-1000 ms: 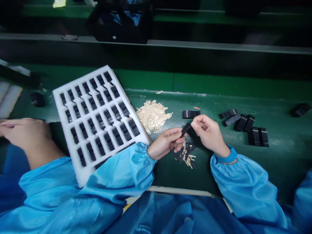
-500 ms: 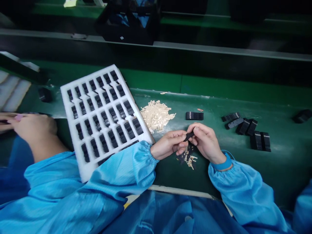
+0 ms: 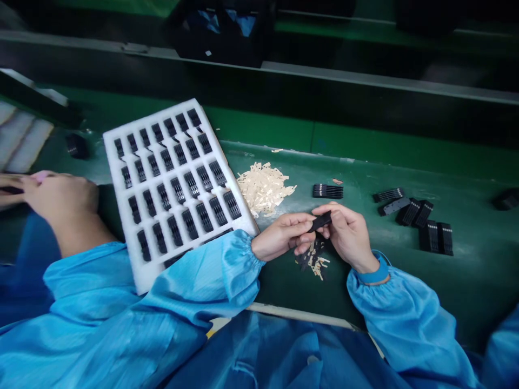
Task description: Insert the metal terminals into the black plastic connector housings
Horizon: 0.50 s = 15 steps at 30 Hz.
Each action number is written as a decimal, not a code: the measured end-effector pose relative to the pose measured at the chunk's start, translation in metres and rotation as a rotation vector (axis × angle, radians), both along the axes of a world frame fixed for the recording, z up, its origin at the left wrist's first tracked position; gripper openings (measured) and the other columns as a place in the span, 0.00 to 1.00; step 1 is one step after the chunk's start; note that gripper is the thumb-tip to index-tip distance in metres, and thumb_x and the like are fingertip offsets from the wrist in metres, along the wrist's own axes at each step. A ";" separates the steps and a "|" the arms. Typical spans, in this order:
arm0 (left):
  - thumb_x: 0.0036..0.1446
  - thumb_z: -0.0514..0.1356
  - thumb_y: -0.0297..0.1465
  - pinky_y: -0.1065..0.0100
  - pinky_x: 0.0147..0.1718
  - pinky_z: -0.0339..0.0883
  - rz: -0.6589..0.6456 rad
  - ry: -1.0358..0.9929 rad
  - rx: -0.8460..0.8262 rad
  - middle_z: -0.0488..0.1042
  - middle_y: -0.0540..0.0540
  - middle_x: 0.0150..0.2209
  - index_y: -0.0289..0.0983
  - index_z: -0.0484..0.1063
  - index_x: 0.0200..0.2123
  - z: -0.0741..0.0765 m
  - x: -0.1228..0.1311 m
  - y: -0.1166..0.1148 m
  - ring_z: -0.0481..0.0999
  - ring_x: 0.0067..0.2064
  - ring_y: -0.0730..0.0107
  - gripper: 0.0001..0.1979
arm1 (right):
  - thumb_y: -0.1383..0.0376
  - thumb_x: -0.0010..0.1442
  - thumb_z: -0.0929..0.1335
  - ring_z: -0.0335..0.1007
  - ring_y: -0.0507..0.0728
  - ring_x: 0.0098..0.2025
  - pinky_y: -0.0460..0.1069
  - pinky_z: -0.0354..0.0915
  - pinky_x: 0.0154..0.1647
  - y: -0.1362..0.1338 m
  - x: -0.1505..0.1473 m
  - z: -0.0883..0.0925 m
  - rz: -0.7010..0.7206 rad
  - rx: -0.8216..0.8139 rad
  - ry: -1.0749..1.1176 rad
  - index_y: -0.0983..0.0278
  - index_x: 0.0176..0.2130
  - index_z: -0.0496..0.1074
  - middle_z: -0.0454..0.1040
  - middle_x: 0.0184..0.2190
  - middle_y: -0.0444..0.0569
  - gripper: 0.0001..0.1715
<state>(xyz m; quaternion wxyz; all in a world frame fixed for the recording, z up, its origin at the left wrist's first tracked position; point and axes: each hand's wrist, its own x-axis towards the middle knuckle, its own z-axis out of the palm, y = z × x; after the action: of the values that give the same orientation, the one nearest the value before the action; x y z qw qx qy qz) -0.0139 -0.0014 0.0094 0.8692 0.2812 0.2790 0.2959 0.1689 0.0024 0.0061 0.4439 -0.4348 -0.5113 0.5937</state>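
A small black rectangular part (image 3: 321, 221) is held between my two hands. My left hand (image 3: 286, 234) pinches its left end with thumb and fingers. At the other end, my right hand (image 3: 346, 232) has its thumb and fingers closed on the same part. Beneath them lies a small scatter of black and cream strips (image 3: 314, 262), partly covered by my fingers. Beyond the hands sits a black slotted block (image 3: 327, 190). To its left is a heap of flat cream-coloured pieces (image 3: 265, 188).
A white foam tray (image 3: 119, 224) with rows of black parts stands left, partly under my left sleeve. Several black slotted blocks (image 3: 421, 212) lie on the green bench at right. A co-worker's hand (image 3: 67, 202) is at far left. A dark bin (image 3: 227, 46) stands at the back.
The black part has turned slightly and shows more of its flat side between my fingers. The whole view has shifted a little; both hands keep their grip.
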 end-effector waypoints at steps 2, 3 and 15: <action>0.61 0.63 0.43 0.75 0.20 0.55 0.018 0.007 0.032 0.60 0.55 0.24 0.33 0.72 0.42 -0.001 0.000 0.000 0.65 0.22 0.80 0.18 | 0.52 0.67 0.68 0.66 0.51 0.27 0.49 0.62 0.28 0.001 0.003 -0.001 -0.011 0.149 -0.145 0.59 0.46 0.80 0.70 0.32 0.45 0.17; 0.61 0.63 0.43 0.75 0.20 0.55 0.036 0.022 0.057 0.60 0.55 0.24 0.33 0.72 0.42 -0.002 0.000 0.001 0.65 0.22 0.80 0.18 | 0.54 0.66 0.69 0.67 0.52 0.29 0.50 0.64 0.30 0.002 0.004 -0.002 -0.010 0.203 -0.215 0.58 0.47 0.79 0.71 0.34 0.46 0.16; 0.71 0.48 0.36 0.72 0.31 0.66 0.108 0.705 0.687 0.68 0.54 0.26 0.37 0.72 0.47 -0.001 0.002 -0.005 0.70 0.27 0.77 0.15 | 0.59 0.66 0.69 0.68 0.52 0.29 0.48 0.65 0.29 0.013 0.011 -0.003 -0.062 0.188 -0.374 0.61 0.42 0.79 0.73 0.33 0.46 0.10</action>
<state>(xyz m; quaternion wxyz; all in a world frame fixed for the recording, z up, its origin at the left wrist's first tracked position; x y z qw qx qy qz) -0.0114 -0.0067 0.0080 0.5624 0.6195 0.4568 0.3021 0.1802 0.0154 0.0026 0.3978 -0.5096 -0.6243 0.4385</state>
